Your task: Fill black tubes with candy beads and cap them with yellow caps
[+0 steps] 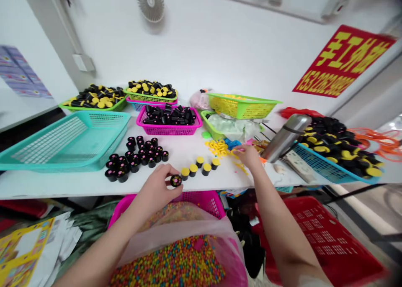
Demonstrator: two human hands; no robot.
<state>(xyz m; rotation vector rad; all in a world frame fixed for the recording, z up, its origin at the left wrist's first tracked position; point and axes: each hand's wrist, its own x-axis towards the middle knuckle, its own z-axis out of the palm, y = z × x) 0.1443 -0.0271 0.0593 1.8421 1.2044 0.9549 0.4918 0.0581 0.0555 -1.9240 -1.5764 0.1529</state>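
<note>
My left hand [160, 182] pinches a small black cup [176, 180] above the table's front edge, its end with a pink dot and small coloured bits facing me. Just beside it stand several black cups with yellow tops [206, 169]. To the left is a cluster of black cups with pink dots [135, 157]. Over a pile of small parts, my right hand [248, 155] reaches down with its fingers drawn together; what they hold, if anything, is unclear. Near its fingertips lie yellow rings [217, 147] and blue pieces [231, 144].
A turquoise basket [116, 128] stands left; a magenta basket [169, 130] of black cups sits behind. A steel flask [286, 138] leans right, beside a blue basket [323, 165] of cups. Below the table edge, a plastic bag [169, 230] of coloured beads rests in a pink basket [215, 205].
</note>
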